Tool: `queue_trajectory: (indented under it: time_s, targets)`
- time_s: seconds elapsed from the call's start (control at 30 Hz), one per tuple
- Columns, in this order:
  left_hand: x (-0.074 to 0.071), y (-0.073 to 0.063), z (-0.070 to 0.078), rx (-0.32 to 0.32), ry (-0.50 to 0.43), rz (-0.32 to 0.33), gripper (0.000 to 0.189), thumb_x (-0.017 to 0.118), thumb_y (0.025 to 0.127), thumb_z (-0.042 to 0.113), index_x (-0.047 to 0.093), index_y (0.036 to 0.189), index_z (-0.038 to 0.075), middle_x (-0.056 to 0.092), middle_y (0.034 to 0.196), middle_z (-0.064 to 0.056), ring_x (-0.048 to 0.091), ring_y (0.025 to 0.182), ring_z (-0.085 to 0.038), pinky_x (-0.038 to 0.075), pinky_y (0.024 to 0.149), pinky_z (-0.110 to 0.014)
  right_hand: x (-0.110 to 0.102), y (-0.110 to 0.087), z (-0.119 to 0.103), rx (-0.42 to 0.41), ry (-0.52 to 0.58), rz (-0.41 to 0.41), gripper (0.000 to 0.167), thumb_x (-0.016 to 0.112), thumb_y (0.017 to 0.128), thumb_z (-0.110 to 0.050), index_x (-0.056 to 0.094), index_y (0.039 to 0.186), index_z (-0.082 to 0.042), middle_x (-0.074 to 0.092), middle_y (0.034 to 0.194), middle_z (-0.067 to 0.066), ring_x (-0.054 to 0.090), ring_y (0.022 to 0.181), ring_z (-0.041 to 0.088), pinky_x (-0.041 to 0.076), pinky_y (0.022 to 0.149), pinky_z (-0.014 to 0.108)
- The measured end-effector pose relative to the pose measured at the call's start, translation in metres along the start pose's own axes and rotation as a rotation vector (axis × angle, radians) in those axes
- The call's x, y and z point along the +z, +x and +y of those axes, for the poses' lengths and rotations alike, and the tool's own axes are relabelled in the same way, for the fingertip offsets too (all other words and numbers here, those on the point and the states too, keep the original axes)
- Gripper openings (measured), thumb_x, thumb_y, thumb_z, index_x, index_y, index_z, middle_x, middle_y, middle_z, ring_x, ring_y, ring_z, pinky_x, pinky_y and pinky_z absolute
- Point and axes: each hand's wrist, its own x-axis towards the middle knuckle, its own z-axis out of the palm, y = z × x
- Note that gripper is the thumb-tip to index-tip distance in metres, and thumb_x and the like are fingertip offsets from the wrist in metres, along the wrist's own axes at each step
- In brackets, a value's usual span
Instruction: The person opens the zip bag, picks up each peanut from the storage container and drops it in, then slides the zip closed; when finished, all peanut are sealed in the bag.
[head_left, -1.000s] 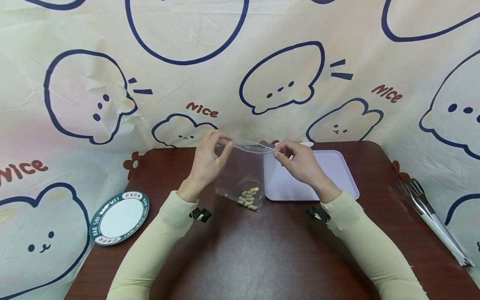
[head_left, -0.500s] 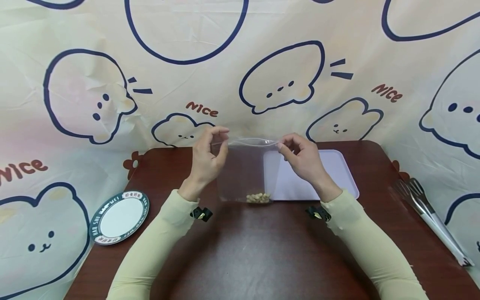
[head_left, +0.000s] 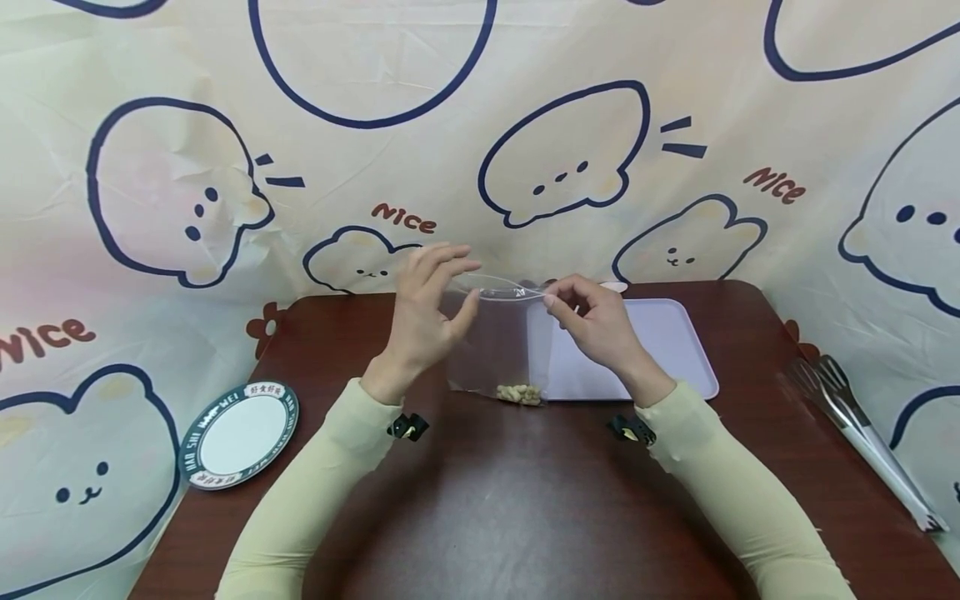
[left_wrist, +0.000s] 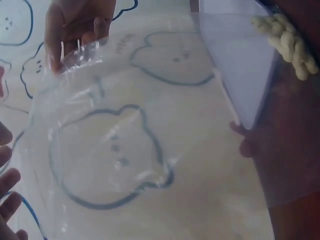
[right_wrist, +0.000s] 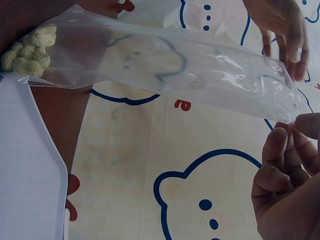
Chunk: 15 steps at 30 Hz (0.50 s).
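Observation:
A clear zip bag [head_left: 487, 346] hangs upright over the table, its mouth partly parted at the top. Peanuts in their shells [head_left: 519, 394] lie bunched in its bottom corner, seen larger in the right wrist view as pale peanuts [right_wrist: 32, 57]. My right hand [head_left: 600, 325] pinches the right end of the bag's mouth between thumb and fingertips. Beside the left end of the mouth is my left hand [head_left: 427, 312], thumb and fingers spread apart. In the left wrist view, the left fingers [left_wrist: 9, 182] stand off from the plastic.
Behind the right hand lies a white tray [head_left: 675, 350], partly seen through the bag. A plate with a green rim [head_left: 281, 417] sits at the table's left edge. Metal tongs [head_left: 862, 433] lie along the right edge. A patterned cloth [head_left: 450, 167] hangs behind the table [head_left: 510, 500].
The left hand has let go of the bag's mouth and its fingers have spread. The bag's bottom has swung back toward the tray, and the peanuts have bunched together. The right hand keeps its pinch.

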Motion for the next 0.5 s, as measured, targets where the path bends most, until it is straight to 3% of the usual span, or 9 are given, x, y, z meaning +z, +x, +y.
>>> queue_trajectory:
  time_s: [0.13,0.3,0.4,0.5]
  targets:
    - [0.004,0.004,0.008,0.056,0.092,-0.105,0.041,0.067,0.092,0.028,0.065,0.129,0.012,0.063,0.136,-0.007,0.048,0.135,-0.026,0.017,0.122,-0.057,0.001,0.0,0.001,-0.013,0.006,-0.004,0.011,0.067,0.096,-0.022,0.071,0.1,-0.013,0.063,0.079,0.005,0.055,0.061,0.016,0.044,0.05,0.027]
    - [0.009,0.003,0.015,0.022,0.231,-0.277,0.053,0.063,0.095,0.039,0.055,0.143,0.017,0.059,0.143,-0.003,0.042,0.142,-0.022,-0.001,0.123,-0.06,0.002,0.0,0.001,-0.034,0.037,-0.024,0.009,0.067,0.096,-0.02,0.071,0.099,-0.013,0.062,0.077,0.004,0.055,0.06,0.015,0.044,0.049,0.027]
    - [0.01,0.003,0.017,0.004,0.27,-0.319,0.055,0.06,0.096,0.044,0.054,0.144,0.019,0.061,0.141,-0.003,0.044,0.14,-0.022,-0.006,0.122,-0.061,0.001,0.0,0.001,-0.052,0.036,-0.036,0.008,0.067,0.096,-0.02,0.071,0.098,-0.013,0.061,0.077,0.002,0.055,0.06,0.014,0.044,0.049,0.027]
    - [0.012,0.005,0.017,0.008,0.268,-0.322,0.052,0.06,0.096,0.046,0.057,0.141,0.019,0.064,0.132,-0.003,0.05,0.132,-0.023,-0.005,0.121,-0.064,0.0,-0.001,0.002,-0.066,0.032,-0.045,0.008,0.066,0.097,-0.021,0.07,0.098,-0.014,0.061,0.076,0.001,0.054,0.059,0.014,0.044,0.048,0.027]
